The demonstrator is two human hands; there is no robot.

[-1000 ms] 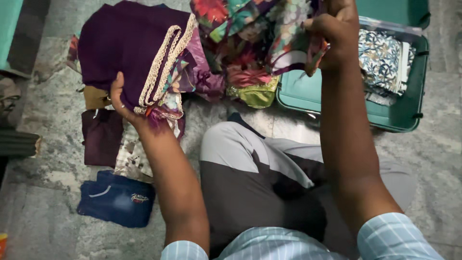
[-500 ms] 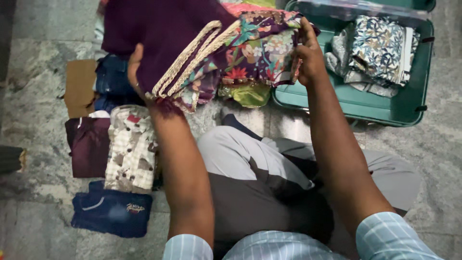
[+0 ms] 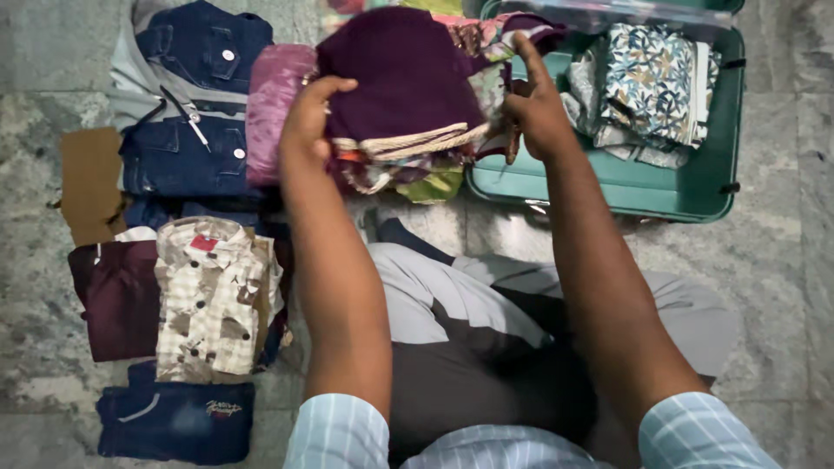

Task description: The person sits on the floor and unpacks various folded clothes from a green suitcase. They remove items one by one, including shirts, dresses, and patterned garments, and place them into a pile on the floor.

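Note:
I hold a folded bundle of cloth in both hands above the floor: a dark purple garment (image 3: 404, 78) with a cream braided trim, lying over floral multicoloured fabric (image 3: 391, 174). My left hand (image 3: 308, 117) grips its left edge. My right hand (image 3: 534, 108) grips its right edge, next to the open teal suitcase (image 3: 608, 187). Inside the suitcase lies a folded blue-and-white floral cloth (image 3: 647, 87).
Folded clothes lie on the stone floor to my left: a denim jacket (image 3: 187, 113), a pink-purple garment (image 3: 274, 108), a checked cream shirt (image 3: 213, 295), a maroon garment (image 3: 113, 300), dark blue jeans (image 3: 174, 421) and a brown piece (image 3: 87, 182). My crossed legs (image 3: 473, 339) are in front.
The loose floral fabric was drawn in and folded under the purple garment. Both hands came closer together, and the bundle moved right, toward the suitcase. My view shifted left.

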